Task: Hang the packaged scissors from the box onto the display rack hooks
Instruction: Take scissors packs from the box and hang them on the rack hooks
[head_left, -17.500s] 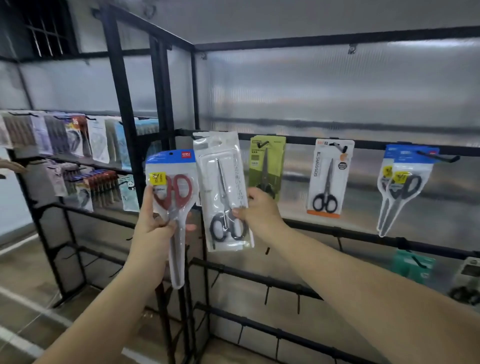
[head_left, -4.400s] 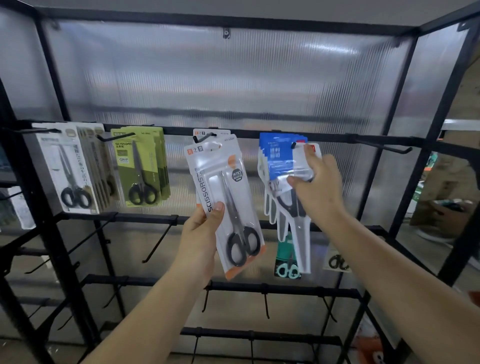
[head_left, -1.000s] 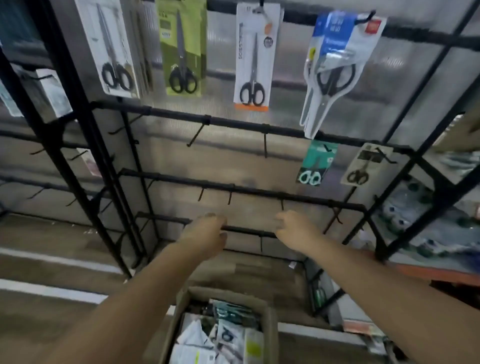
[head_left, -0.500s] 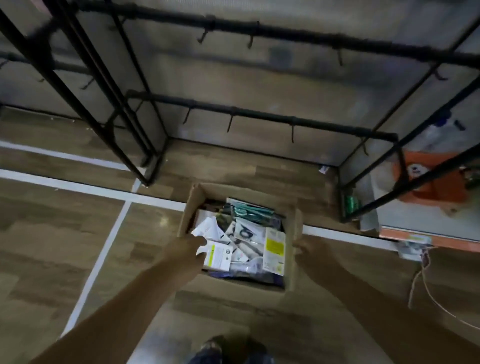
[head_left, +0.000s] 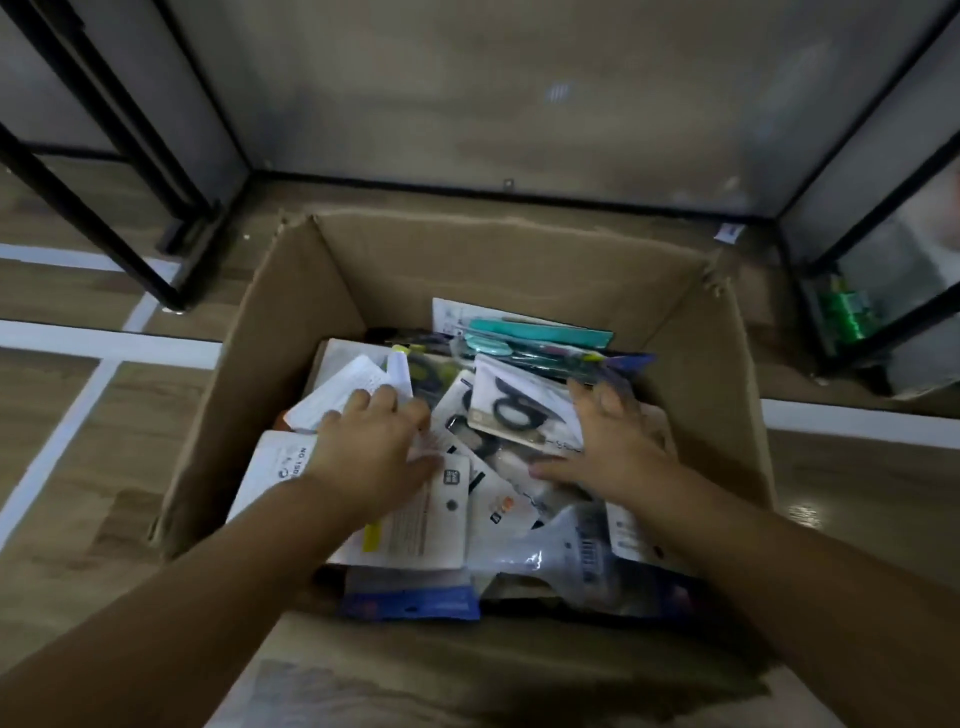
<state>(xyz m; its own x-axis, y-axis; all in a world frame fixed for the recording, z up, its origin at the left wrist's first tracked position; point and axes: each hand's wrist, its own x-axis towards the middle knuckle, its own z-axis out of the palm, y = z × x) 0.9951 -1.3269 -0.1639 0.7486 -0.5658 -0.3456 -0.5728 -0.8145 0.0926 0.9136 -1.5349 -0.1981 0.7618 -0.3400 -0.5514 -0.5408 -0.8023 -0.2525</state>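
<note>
An open cardboard box stands on the floor below me, filled with several packaged scissors in a loose heap. A white pack with black-handled scissors lies on top near the middle, and teal packs lie at the far side. My left hand is down in the box, fingers spread flat on white packs at the left. My right hand rests with spread fingers on the packs at the right, beside the black-handled pack. Neither hand grips anything that I can see. The rack's hooks are out of view.
The black metal rack frame stands just behind the box, with a translucent back panel. A second rack section at the right holds a green item at floor level. White lines cross the wooden floor at the left.
My view has dropped from the rack's hooks to the box on the floor. Both hands, empty above the box before, have gone down inside it onto the packs.
</note>
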